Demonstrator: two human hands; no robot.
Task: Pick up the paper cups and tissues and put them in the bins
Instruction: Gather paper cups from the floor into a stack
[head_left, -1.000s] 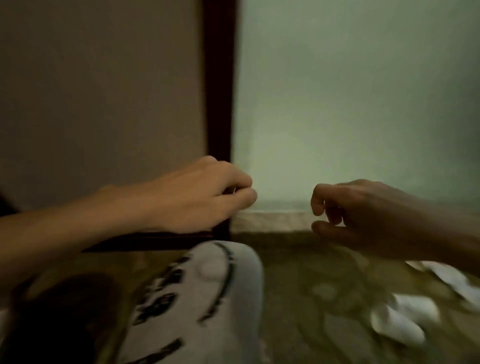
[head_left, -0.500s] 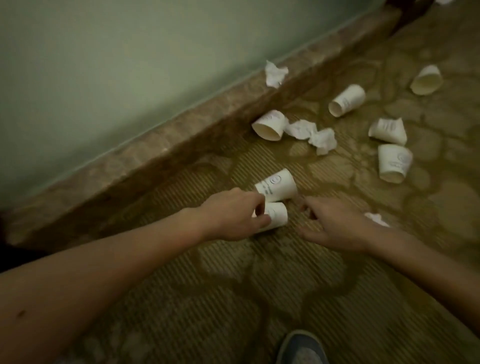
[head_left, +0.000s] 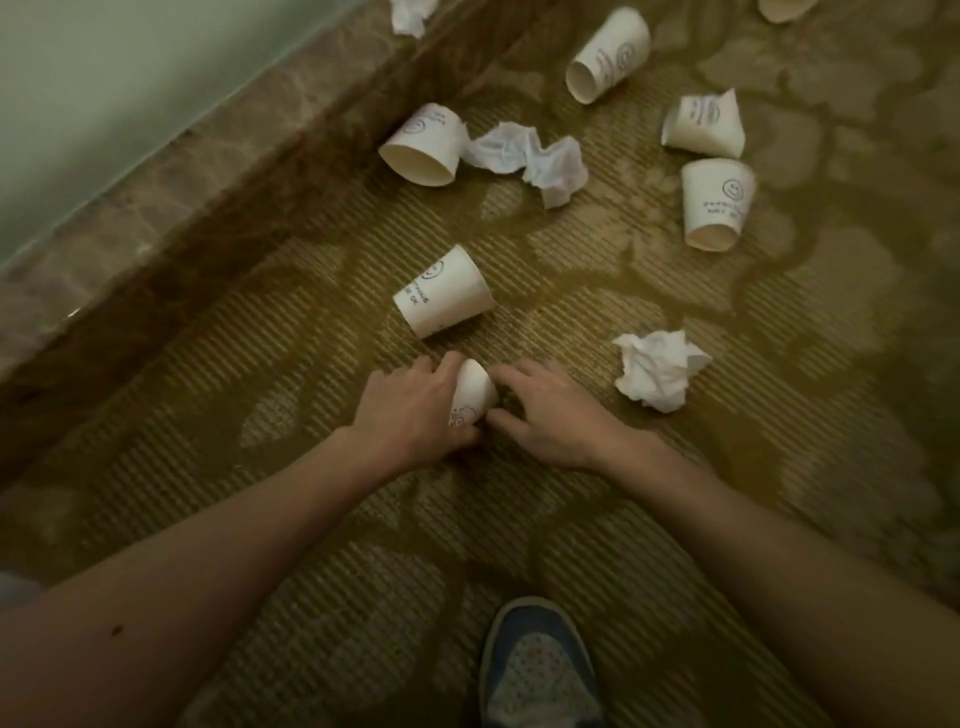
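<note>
A left hand grips a paper cup on the carpet. The right hand, fingers loose, hovers just beside it.

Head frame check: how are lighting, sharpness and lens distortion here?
Head view: dim, yellow-green cast, no glare; lying cup mid-frame fairly sharp, print smeared; shoe at the bottom edge soft; forearms stretched large toward the corners by the wide lens.

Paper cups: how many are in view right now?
7: one cup in the left hand, one just beyond, one by the baseboard, three upper right, one cut off at the top edge. Others may lie outside the frame.
</note>
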